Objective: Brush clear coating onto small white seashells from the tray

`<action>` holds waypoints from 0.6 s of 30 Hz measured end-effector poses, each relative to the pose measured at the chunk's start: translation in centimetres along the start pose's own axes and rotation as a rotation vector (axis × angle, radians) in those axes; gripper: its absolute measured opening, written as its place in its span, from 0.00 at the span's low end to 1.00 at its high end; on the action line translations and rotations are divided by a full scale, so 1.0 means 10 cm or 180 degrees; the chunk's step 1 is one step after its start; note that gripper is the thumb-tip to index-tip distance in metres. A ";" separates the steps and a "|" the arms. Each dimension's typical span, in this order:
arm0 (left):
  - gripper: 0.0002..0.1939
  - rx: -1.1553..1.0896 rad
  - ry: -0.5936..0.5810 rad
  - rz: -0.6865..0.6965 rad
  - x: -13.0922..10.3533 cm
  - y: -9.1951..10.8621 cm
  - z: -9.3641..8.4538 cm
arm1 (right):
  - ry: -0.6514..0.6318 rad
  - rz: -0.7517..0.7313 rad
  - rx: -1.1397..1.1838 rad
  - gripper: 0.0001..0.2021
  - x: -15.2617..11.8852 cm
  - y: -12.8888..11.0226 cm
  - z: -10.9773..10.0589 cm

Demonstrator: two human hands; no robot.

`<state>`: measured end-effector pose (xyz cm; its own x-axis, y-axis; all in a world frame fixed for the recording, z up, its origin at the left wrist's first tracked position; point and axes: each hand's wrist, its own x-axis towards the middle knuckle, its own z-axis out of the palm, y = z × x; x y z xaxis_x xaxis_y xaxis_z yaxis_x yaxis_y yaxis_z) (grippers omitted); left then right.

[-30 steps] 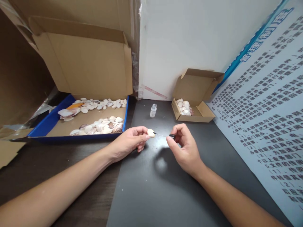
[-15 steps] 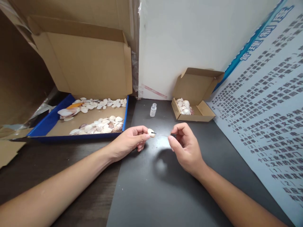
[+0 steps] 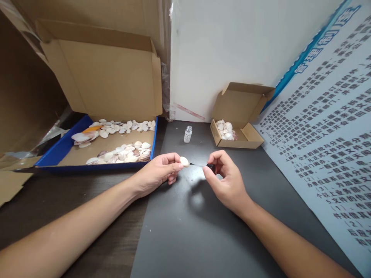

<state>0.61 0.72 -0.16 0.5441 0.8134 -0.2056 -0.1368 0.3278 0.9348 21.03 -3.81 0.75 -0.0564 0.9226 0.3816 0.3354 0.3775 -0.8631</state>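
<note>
Left hand (image 3: 160,170), one: pinching a pale shell (image 3: 184,161) between thumb and fingertips, above the bench (image 3: 174,231). Right hand (image 3: 227,179), one: gripping a black cap (image 3: 211,167), its thin brush (image 3: 191,164) pointing left, the dark tip sitting right at the shell's right edge; whether it is touching cannot be told. Bottle (image 3: 188,134), small, one: standing upright and apparently uncapped on the bench, beyond the hands. Blue box (image 3: 87,168), one: lying open at left, holding loose shells (image 3: 127,153). Small box (image 3: 240,144), one: standing open at right, holding white shells (image 3: 226,130). Hazards, as judged: the shell is offering little rim to grip, so a loosening pinch or a hard push from the brush would be risking a drop to the bench; the tip is standing so near the left fingertips that a slip would be risking a smear; an overloaded brush would be dripping; the bottle, being narrow and open, would be risking a spill of any contents if a straying hand were catching it
</note>
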 end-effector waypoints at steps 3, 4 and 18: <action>0.15 -0.0039 0.0005 -0.0010 -0.01 0.01 0.00 | -0.0009 -0.0033 0.0098 0.06 0.00 0.00 0.00; 0.15 -0.0053 0.0001 -0.0013 -0.01 0.01 0.00 | -0.0051 -0.0049 0.0140 0.05 0.00 0.00 0.00; 0.14 -0.0173 -0.0016 0.0038 0.00 0.01 0.00 | -0.0168 -0.0067 0.0135 0.05 -0.01 0.06 0.01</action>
<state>0.62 0.73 -0.07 0.5463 0.8150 -0.1931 -0.1880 0.3440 0.9200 21.13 -3.69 0.19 -0.1130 0.9169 0.3828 0.2935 0.3989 -0.8688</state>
